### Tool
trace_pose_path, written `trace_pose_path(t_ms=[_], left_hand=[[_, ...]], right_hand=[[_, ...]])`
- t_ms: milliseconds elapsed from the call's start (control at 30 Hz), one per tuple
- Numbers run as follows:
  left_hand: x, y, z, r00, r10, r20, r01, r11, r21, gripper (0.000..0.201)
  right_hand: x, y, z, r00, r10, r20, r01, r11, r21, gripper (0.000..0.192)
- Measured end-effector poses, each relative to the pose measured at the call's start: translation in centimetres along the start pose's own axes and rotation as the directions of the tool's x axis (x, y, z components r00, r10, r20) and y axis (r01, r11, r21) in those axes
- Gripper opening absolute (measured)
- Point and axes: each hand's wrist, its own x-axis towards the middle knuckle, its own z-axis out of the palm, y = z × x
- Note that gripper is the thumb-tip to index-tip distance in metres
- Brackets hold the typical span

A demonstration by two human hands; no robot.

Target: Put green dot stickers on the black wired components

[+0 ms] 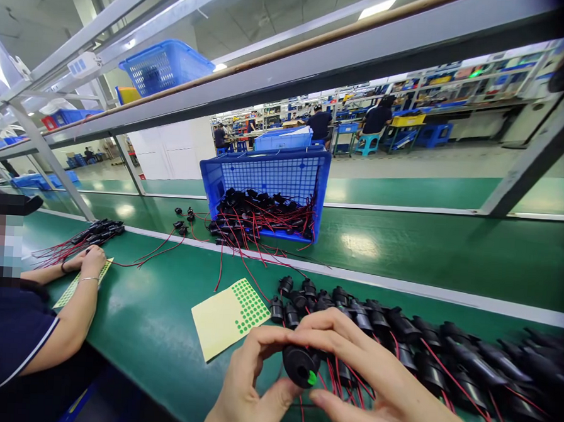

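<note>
- Here we see both hands closed together on one black round part (301, 365), held low at the near edge of the green bench (162, 331).
- Our left hand (249, 385) has its grip clamped on the part's left side, thumb beneath, fingers curled over the top.
- Our right hand (381, 392) pinches the right side (a green sticker dot (311, 379) shows on the part's face, by the thumb tip).
- Just behind lies a row of like black parts with red wires (398, 330); beside it, a yellow sheet of green dots (232, 314).
- The wrists are cut off below; the rightmost parts blur into darkness.
- A co-worker's hand (88, 260) rests well apart at the left.
</note>
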Motion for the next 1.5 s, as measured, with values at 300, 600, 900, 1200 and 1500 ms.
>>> trace_pose_path(t_ms=[300,600,900,1200,1500], left_hand=[[2.9,5.9,-6.8,0.939,-0.215,0.267,0.210,0.976,0.048,0.037],[3.9,14.7,-24.4,0.991,-0.134,-0.013,0.132,0.946,0.295,0.026],[2.3,-1.2,-12.4,0.932,-0.299,-0.205,0.353,0.622,0.699,0.032],[6.3,-8.3,-12.8,0.813,-0.489,-0.317,0.529,0.390,0.754,0.051],[4.5,-7.0,-13.4,0.767,-0.623,-0.152,0.639,0.722,0.266,0.044]], right_hand=[[-0.4,3.9,-2.6,0.886,0.370,-0.278,-0.382,0.924,0.013,0.033],[1.2,10.7,-0.5,0.788,0.600,-0.137,-0.603,0.706,-0.370,0.030],[3.3,11.3,1.8,0.746,0.666,0.002,-0.479,0.539,-0.692,0.028],[1.9,10.9,1.9,0.873,0.465,-0.151,-0.437,0.604,-0.667,0.022],[1.7,10.5,2.0,0.974,0.216,-0.067,-0.206,0.723,-0.659,0.025]])
